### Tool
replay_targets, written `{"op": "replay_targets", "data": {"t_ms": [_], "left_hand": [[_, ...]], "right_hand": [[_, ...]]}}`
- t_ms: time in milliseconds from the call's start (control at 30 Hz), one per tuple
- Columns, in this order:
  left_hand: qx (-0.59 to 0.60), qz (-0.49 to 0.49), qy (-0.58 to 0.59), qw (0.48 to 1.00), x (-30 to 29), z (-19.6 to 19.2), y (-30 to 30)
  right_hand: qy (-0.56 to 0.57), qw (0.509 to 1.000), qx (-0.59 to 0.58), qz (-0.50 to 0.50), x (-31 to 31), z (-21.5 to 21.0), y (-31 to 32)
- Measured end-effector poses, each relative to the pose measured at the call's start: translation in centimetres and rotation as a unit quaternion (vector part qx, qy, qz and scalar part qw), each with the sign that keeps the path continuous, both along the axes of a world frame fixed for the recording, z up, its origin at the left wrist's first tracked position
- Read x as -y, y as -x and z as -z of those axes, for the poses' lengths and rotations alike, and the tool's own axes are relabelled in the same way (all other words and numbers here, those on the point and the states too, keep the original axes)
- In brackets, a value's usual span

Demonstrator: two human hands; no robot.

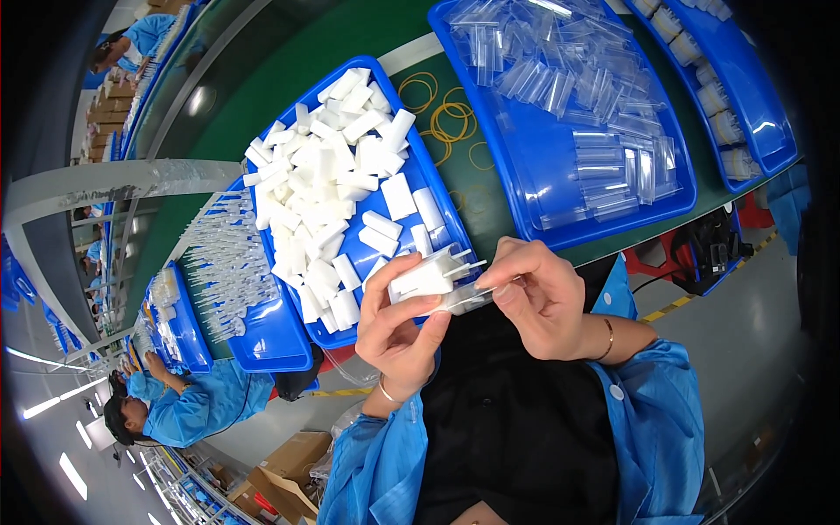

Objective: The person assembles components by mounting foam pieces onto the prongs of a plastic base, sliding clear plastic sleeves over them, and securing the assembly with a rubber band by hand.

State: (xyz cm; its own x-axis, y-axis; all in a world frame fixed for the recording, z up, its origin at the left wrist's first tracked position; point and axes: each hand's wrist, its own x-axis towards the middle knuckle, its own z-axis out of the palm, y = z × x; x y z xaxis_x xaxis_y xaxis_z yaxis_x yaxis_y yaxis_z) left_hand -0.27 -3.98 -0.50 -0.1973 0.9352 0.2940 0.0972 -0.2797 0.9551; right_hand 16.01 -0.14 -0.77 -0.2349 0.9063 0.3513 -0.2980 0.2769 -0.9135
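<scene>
My left hand (398, 328) is closed round a small bundle of white blocks with thin white stems (424, 278). The stems stick out to the right, toward my other hand. Clear plastic (471, 299) lies against the bundle, between the two hands. My right hand (547, 302) pinches thumb and forefinger together at the stem ends and the edge of that plastic. What exactly sits in the pinch is too small to tell. Just beyond my left hand, a blue tray (449, 216) carries a heap of white blocks (328, 166).
Another blue tray (538, 188) holds clear plastic sleeves (604, 166). Yellow rubber bands (453, 122) lie between the trays on the green bench (411, 77). Many thin white-stemmed pieces (229, 262) fill a tray at left. A co-worker in blue (206, 407) sits farther left, beside a metal post (131, 181).
</scene>
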Motion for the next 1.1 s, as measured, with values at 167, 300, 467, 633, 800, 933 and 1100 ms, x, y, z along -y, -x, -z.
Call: {"op": "replay_targets", "data": {"t_ms": [167, 300, 467, 633, 800, 933, 1100], "left_hand": [[-0.028, -0.015, -0.027, 0.999, -0.2, -0.3, -0.3], [-0.015, -0.014, -0.012, 1.000, -0.1, 0.1, -0.1], [0.038, 0.046, -0.005, 0.998, -0.4, -0.1, 0.4], [0.085, 0.060, -0.011, 0.994, -0.2, 0.6, 0.3], [0.055, 0.069, -0.011, 0.996, -0.2, 0.5, 0.6], [0.146, 0.083, 0.022, 0.986, 0.1, 0.5, 0.2], [0.229, 0.150, 0.097, 0.957, -0.1, 0.4, -0.1]], "right_hand": [[-0.037, 0.999, 0.017, 0.014, -0.1, 0.0, 0.1], [-0.055, 0.995, 0.039, 0.072, -0.8, 0.0, 0.2], [-0.059, 0.990, 0.050, 0.119, -1.6, 0.6, -0.6], [0.037, 0.994, 0.011, 0.101, -1.1, 0.1, -0.4], [-0.063, 0.993, 0.065, 0.077, -1.6, 0.0, -1.0], [-0.054, 0.992, 0.083, 0.077, -1.8, -0.1, -1.2], [0.026, 0.997, -0.005, 0.077, -1.3, 0.1, -0.6]]}}
